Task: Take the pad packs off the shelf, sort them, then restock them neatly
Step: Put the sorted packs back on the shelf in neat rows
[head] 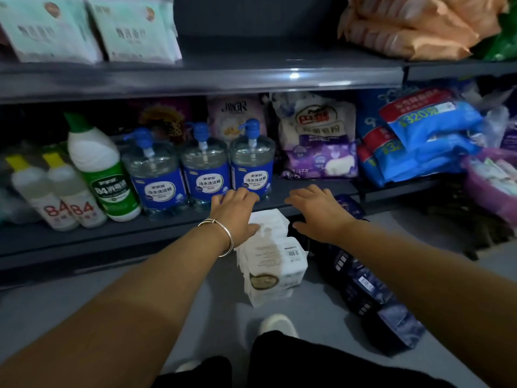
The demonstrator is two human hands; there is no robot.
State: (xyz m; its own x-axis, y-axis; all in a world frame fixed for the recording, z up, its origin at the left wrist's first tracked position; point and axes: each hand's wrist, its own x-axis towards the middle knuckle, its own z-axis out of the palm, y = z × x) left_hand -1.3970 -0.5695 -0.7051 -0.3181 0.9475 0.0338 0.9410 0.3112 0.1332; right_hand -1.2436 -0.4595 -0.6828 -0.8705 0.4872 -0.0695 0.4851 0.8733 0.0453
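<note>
Presently both hands, left hand point(235, 204) and right hand point(316, 204), hover with fingers spread and empty over the white pad packs point(270, 259) stacked on the floor point(70, 298) beside dark packs point(363, 289); likely light, soft, slippery film—grasp across the sides.

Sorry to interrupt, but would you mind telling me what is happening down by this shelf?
A person is crouched at a shop shelf, sorting pad packs on the floor. White packs are stacked in one pile and dark blue packs lie in a row beside it. The left hand rests on the white stack; the right hand hovers open above the blue packs. Two pale green packs stand on the upper shelf.
</note>
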